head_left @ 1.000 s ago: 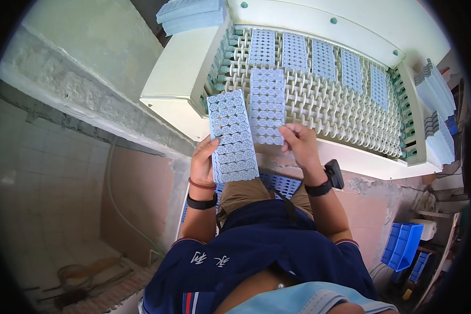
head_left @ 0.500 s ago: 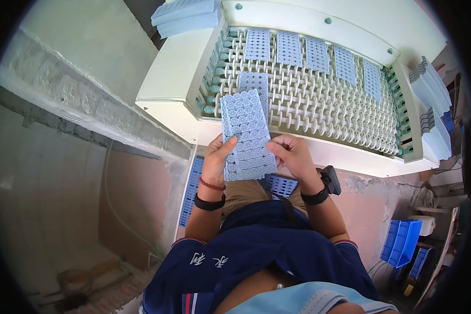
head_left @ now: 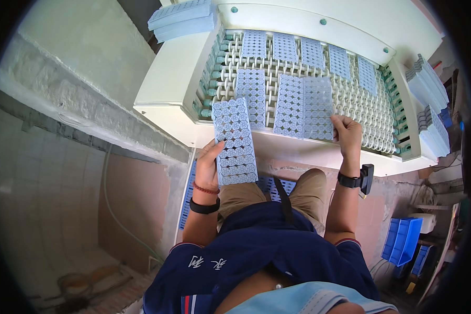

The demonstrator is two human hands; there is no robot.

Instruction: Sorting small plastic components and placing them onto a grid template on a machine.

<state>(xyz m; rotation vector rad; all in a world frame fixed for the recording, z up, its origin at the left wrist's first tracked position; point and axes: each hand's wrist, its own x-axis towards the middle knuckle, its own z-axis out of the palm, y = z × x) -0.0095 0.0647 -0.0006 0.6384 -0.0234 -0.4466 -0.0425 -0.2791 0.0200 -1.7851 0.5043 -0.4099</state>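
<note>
My left hand (head_left: 210, 163) holds a stack of pale blue circuit board panels (head_left: 234, 141) patterned with rows of round shapes, thumb on top, above my lap. Out over the machine's front edge, my right hand (head_left: 346, 132) pinches the right edge of a pale, slightly blurred panel (head_left: 318, 107). Along its left side lies a sharper panel (head_left: 289, 104) with dark gaps; whether the two are joined I cannot tell. Further left, another panel (head_left: 251, 91) rests on the white roller wheels (head_left: 369, 118), its lower part near the top of the stack.
Several panels (head_left: 285, 48) form a row at the far side of the rollers. Stacks of panels stand on the machine's left end (head_left: 183, 21) and right end (head_left: 428, 86). Blue bins (head_left: 401, 242) sit at lower right. A rough concrete ledge (head_left: 89, 99) runs along the left.
My right hand has moved right and forward from the stack, and panels now lie over the front rollers beside it. The stack in my left hand has shifted slightly left.
</note>
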